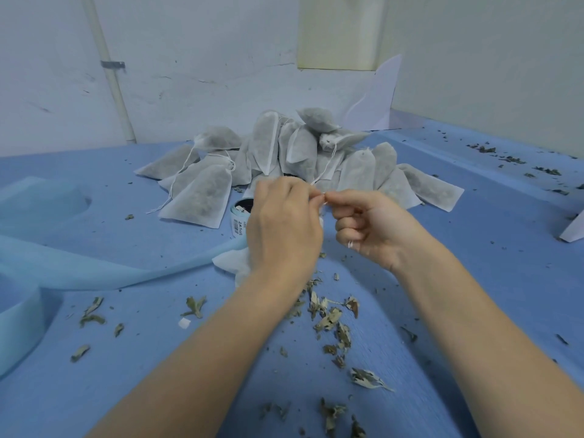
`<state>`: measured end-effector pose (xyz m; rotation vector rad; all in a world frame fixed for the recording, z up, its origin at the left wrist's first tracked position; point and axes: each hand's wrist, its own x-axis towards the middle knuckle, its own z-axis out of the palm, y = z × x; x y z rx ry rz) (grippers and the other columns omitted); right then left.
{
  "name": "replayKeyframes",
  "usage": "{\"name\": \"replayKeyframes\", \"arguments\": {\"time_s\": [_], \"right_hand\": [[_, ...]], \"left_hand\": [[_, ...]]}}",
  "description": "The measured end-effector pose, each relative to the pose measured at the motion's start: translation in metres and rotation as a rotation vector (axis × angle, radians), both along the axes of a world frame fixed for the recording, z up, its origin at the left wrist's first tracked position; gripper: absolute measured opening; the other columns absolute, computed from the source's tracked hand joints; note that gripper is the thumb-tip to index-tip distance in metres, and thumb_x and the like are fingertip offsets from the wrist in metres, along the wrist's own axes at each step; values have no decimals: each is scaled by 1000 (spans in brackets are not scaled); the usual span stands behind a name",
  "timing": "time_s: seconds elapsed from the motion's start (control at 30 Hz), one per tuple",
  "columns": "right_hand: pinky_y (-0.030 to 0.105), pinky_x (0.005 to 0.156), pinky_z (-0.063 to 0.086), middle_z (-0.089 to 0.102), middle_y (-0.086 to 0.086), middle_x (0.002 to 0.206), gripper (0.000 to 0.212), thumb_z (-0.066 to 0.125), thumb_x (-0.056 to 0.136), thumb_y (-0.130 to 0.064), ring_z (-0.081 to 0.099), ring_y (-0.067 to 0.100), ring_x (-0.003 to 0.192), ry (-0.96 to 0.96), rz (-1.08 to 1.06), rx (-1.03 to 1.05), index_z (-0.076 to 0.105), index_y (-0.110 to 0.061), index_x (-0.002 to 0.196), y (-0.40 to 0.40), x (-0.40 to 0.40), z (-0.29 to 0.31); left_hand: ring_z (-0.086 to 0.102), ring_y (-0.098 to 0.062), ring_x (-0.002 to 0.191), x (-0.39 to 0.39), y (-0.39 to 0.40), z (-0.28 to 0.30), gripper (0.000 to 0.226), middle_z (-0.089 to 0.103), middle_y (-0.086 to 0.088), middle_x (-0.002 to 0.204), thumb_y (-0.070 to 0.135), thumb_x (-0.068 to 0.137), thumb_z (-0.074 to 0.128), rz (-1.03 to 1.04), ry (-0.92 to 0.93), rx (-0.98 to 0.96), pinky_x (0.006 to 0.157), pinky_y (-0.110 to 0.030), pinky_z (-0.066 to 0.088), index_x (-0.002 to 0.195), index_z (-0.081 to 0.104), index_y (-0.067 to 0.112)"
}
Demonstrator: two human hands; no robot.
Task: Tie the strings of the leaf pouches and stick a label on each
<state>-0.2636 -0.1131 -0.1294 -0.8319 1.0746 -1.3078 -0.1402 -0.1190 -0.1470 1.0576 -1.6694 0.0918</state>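
A white leaf pouch (232,262) lies on the blue surface, mostly hidden under my left hand (282,226). Both hands meet above it, fingertips almost touching. My left hand pinches the pouch's thin white string (323,197) at its fingertips. My right hand (368,224) pinches the same string from the right, and a loop of string shows by its little finger. A roll of printed labels (240,216) stands just left of my left hand. A pile of filled pouches (300,150) with loose strings sits behind the hands.
Dried leaves (331,317) are scattered over the blue cloth near my forearms and along the right edge. A light blue fabric strip (79,263) curves across the left side. White walls and a pipe (110,71) stand behind the pile.
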Motion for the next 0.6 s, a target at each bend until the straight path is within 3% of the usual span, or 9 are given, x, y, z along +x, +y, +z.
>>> {"name": "replayKeyframes", "arguments": {"time_s": [0.1,0.17,0.27,0.37,0.47,0.53,0.6], "right_hand": [[16,38,24,34,-9,48,16,69,84,-13,25,5,41,231,-76,-102,70,3,90,2,1,-1],[16,41,26,32,-10,48,25,74,80,-17,25,6,44,343,-129,-201,74,3,96,2,-2,-1],[17,46,33,35,-6,52,17,76,78,-21,30,8,50,350,-161,-299,78,-7,89,5,-1,-1],[19,68,51,62,1,69,8,74,80,-20,57,12,67,284,-178,-366,75,-12,82,5,2,-2],[32,93,54,69,21,99,7,67,87,-18,66,29,99,269,-185,-405,68,-11,86,4,8,-4],[34,95,53,63,33,108,12,59,93,-18,65,32,96,252,-165,-422,63,-7,93,3,14,-6],[30,87,54,66,32,100,13,53,96,-17,65,26,89,208,-127,-441,58,-5,98,1,19,-8]], "left_hand": [[58,-30,77,2,-5,-5,10,66,-9,74,6,81,68,77,-140,-185,61,-32,47,72,69,1],[56,-31,82,1,-6,-5,9,66,-9,79,6,83,65,64,-98,-166,67,-35,47,76,70,1],[44,-22,95,-1,-4,2,9,56,-1,95,16,87,63,-4,56,77,83,-27,35,88,71,13],[34,-12,100,-2,-3,10,8,42,10,94,26,90,59,-89,208,305,92,-23,27,87,66,29],[39,-17,109,-3,-1,20,18,42,13,84,32,91,56,-160,274,502,101,-35,30,74,56,39],[48,-28,111,-3,-2,25,21,51,5,86,32,90,56,-228,333,566,101,-46,35,70,56,38],[53,-36,110,0,-3,27,18,62,-6,93,30,90,57,-281,373,581,99,-51,39,73,61,34]]}}
